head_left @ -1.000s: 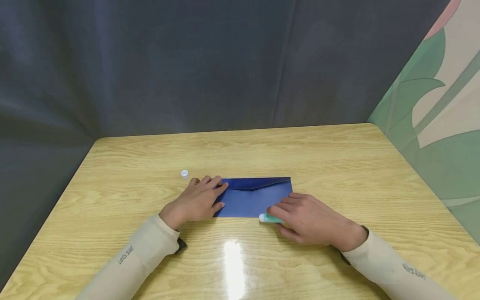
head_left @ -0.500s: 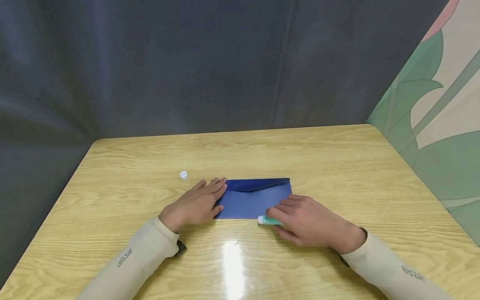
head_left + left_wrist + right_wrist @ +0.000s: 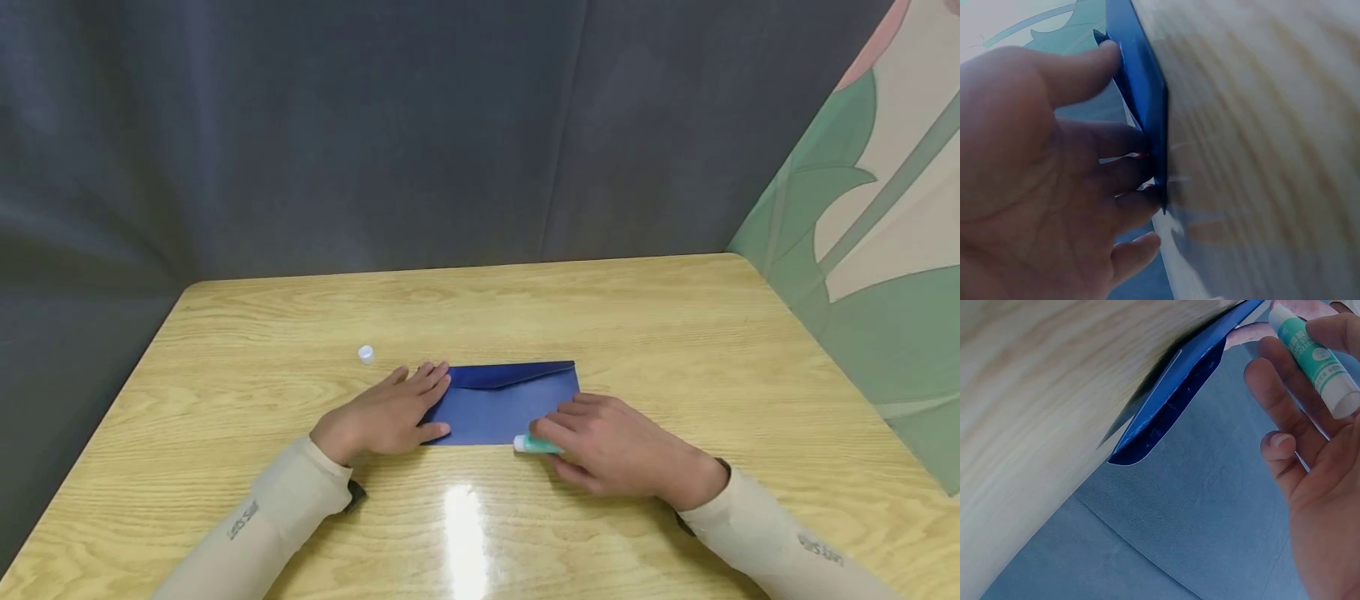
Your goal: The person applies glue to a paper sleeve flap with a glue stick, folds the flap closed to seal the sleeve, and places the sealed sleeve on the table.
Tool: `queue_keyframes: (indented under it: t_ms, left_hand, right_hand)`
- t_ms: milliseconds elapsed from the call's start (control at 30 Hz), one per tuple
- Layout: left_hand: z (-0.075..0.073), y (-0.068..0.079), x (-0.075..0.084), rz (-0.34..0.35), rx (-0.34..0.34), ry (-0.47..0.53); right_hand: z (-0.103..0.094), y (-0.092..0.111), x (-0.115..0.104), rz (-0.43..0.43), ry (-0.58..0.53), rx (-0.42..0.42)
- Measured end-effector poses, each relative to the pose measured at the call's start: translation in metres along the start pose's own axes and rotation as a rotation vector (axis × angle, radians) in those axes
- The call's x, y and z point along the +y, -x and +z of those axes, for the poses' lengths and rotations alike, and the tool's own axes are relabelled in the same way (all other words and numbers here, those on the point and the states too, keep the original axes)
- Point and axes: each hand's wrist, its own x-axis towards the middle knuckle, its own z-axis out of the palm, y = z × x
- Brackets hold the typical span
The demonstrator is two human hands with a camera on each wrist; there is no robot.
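Note:
A blue envelope (image 3: 487, 417) lies on the wooden table, its darker flap (image 3: 480, 376) along the far edge standing a little off the body. My left hand (image 3: 386, 414) rests on its left end with fingers extended; the left wrist view shows the thumb and fingertips against the blue paper (image 3: 1141, 75). With thumb and fingers my right hand (image 3: 611, 446) holds a glue stick (image 3: 536, 444) over the near right part of the envelope. In the right wrist view the glue stick (image 3: 1313, 359) has a green label and white ends, and the envelope's flap (image 3: 1166, 419) tilts up from the table.
A small white cap (image 3: 366, 354) sits on the table (image 3: 637, 325) beyond my left hand. Behind the table hangs a dark grey-blue curtain (image 3: 390, 142), and a leaf-patterned panel (image 3: 862, 233) borders the right side.
My left fingers have flattened out on the envelope's left end. The envelope and both hands appear slightly lower in view. My right hand keeps its hold on the glue stick.

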Motion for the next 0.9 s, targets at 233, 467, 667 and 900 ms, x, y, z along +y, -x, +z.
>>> queue_keyframes:
  t_ms: [233, 467, 667, 900]
  left_hand:
    - [0.000, 0.005, 0.001, -0.025, 0.010, -0.027]
    - [0.001, 0.006, 0.006, -0.043, 0.027, -0.075]
    - [0.002, 0.004, 0.009, -0.031, 0.071, -0.108]
    - [0.004, 0.003, 0.010, 0.024, 0.035, -0.012]
  right_hand:
    - [0.001, 0.000, 0.000, -0.001, 0.003, -0.005]
    - [0.002, 0.001, -0.001, 0.005, 0.019, -0.018]
    - [0.002, 0.001, 0.000, 0.008, 0.014, -0.015]
    - [0.001, 0.000, 0.000, 0.009, 0.009, -0.019]
